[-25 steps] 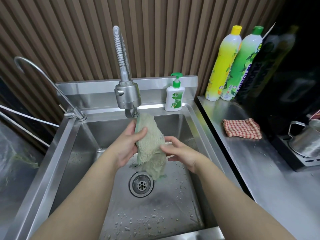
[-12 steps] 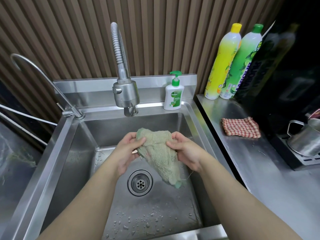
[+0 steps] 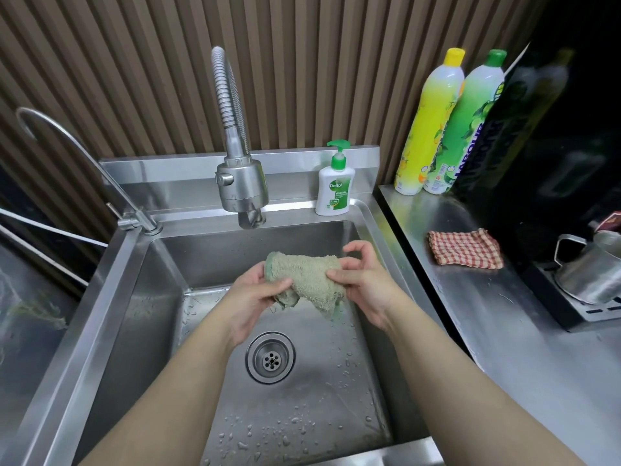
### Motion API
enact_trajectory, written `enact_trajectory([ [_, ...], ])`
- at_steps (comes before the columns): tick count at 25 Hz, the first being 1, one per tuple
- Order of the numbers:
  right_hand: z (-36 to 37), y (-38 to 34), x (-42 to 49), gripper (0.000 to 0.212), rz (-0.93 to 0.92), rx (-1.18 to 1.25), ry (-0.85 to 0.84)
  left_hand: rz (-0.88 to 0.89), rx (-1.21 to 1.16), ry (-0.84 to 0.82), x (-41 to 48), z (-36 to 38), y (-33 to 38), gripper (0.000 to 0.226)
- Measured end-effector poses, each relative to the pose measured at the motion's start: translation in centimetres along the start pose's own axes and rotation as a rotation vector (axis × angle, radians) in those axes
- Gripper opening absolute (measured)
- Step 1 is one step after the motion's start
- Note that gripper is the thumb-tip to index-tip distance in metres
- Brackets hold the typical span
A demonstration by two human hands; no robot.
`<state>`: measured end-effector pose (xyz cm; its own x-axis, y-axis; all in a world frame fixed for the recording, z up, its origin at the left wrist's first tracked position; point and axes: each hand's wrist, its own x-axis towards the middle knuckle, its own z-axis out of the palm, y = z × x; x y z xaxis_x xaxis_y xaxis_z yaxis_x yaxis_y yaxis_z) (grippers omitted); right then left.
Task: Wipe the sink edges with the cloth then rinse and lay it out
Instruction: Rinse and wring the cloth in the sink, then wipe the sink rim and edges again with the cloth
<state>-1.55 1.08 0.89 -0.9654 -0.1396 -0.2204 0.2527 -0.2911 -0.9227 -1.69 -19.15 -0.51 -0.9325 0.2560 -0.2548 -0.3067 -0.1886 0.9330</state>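
Head view: left hand [image 3: 250,297] and right hand [image 3: 364,280] grip cloth [image 3: 304,280] over sink [image 3: 111,297].

cloth [image 3: 304,277]: over the sink [image 3: 104,297], before the faucet [image 3: 242,190]
soap pump [image 3: 334,193]: sink's back rim, right of faucet

Both bare forearms are held forward and angled inward, so that the hands are set at either end of the cloth [image 3: 305,277]. The cloth's left end is gripped by the left hand [image 3: 257,294], thumb laid on top, fingers curled beneath. Its right end is pinched by the right hand [image 3: 364,282], thumb pressed on the near face, fingers curled behind.
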Motion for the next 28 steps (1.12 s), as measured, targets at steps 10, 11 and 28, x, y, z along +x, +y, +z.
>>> enact_trajectory([
  [10, 0.5, -0.1, 0.3, 0.014, -0.217, -0.947, 0.159, 0.362, 1.033, 0.217, 0.4, 1.3, 1.9, 0.033],
  [11, 0.2, -0.2, 0.3, 0.012, -0.225, -0.963, 0.193, 0.402, 1.066, 0.235, 0.8, 1.1, 1.9, 0.019],
  [28, -1.8, -1.8, -0.4, 0.024, -0.170, -0.690, 0.698, 0.311, 0.519, 0.275, 4.9, 9.1, -0.7, 0.022],
])
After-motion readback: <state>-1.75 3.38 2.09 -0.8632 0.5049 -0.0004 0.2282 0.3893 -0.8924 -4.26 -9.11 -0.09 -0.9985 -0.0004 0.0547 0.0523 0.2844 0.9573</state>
